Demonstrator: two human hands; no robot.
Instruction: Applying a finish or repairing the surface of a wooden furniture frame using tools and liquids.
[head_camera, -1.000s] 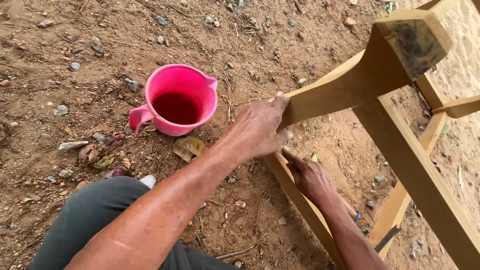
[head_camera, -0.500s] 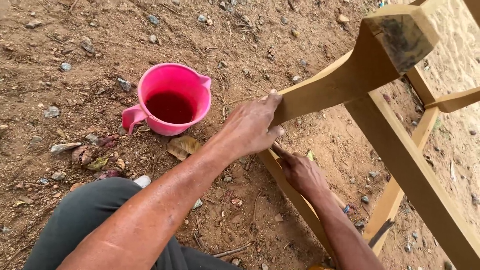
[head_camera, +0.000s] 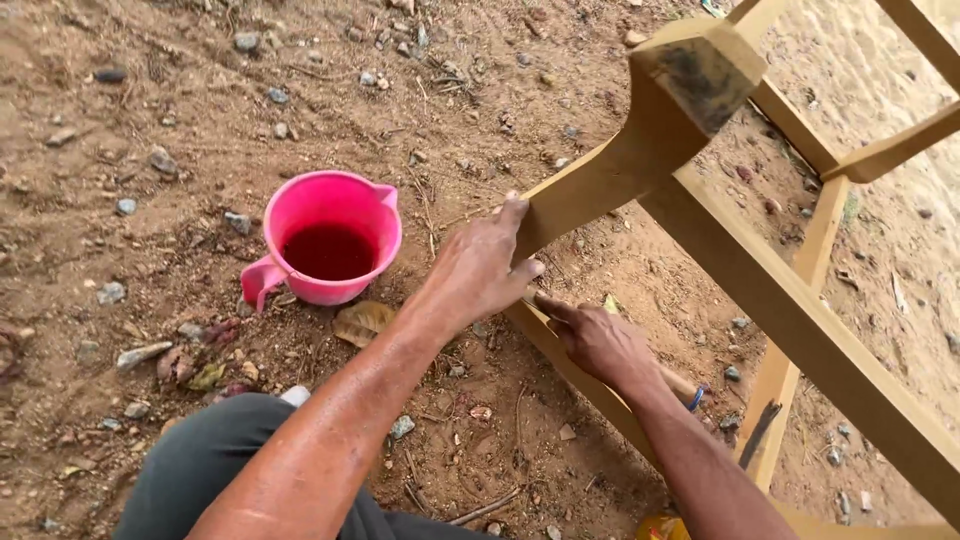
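ground: we work outdoors over bare reddish-brown dirt (head_camera: 150, 100), dry and scattered with small grey stones, twigs and dead leaves; paler sandy soil shows at the upper right.
frame: a yellow-painted wooden frame (head_camera: 800, 320) lies tilted across the right side, its square post end raised toward us, rails and crosspieces running down to the ground.
left hand: our left hand (head_camera: 480, 270) rests on a sloping rail of the frame, fingers pressed together over the top edge, thumb along the side.
right hand: our right hand (head_camera: 595, 340) sits lower, on the rail near the ground, fingers curled; we cannot tell what they pinch.
jug: a pink plastic jug (head_camera: 325, 250) stands on the dirt just left of the left hand, holding dark red liquid.
knee: our dark trouser knee (head_camera: 220, 470) shows at the bottom.
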